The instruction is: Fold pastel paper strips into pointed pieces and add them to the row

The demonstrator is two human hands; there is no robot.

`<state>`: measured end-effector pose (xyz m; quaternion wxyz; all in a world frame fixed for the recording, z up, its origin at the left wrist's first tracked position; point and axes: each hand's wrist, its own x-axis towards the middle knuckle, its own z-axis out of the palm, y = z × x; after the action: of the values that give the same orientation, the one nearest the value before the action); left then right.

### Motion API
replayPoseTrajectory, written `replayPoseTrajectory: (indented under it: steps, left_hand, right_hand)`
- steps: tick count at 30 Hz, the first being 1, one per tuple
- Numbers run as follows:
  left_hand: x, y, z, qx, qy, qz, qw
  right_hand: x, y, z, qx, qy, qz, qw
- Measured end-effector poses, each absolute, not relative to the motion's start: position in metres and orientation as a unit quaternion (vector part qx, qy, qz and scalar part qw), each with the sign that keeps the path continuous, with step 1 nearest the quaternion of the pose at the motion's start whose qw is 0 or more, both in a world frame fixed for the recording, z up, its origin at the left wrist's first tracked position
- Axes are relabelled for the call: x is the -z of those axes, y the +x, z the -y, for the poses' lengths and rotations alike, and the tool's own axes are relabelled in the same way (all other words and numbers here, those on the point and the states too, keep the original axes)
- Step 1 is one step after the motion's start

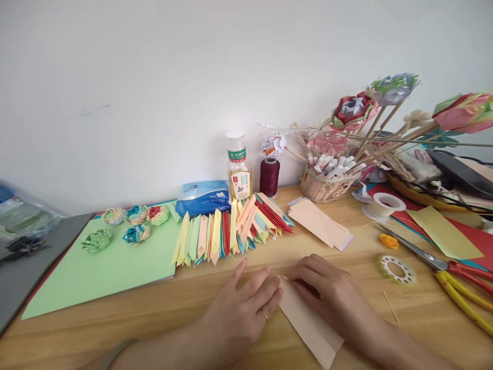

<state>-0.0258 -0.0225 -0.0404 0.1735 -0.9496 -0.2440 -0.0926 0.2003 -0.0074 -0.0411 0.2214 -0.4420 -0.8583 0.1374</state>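
A peach-coloured strip of paper (306, 326) lies at a slant on the wooden table, with a crease along its right part. My right hand (331, 290) rests over its upper end, fingers bent and closed on the paper's edge; the fingertips are partly hidden. My left hand (244, 303) lies to the left of the strip with fingers spread, the fingertips near its upper left corner. Beyond both hands stands a long row of folded coloured paper pieces (215, 234). A stack of flat peach strips (319, 223) is behind my right hand.
Green sheets (115, 277) at left carry several folded paper rosettes (96, 240). A blue tissue pack (202, 198), a bottle (239, 172) and a maroon thread spool (269, 177) stand by the wall. At right are a flower basket (327, 185), scissors (427, 257) and a tape roll (397, 270).
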Motion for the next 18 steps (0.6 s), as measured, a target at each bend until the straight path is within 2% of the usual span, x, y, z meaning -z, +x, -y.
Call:
replayPoseTrajectory:
  steps: [8,18]
  left_hand:
    - [0.04,-0.026,0.023,0.075,-0.95,0.254,0.162]
    - [0.036,-0.027,0.023,0.043,-0.955,0.231,0.183]
  right_hand:
    - [0.035,0.202,0.009,-0.039,-0.33,0.923,0.196]
    - [0.027,0.201,0.01,0.023,-0.289,0.944,0.158]
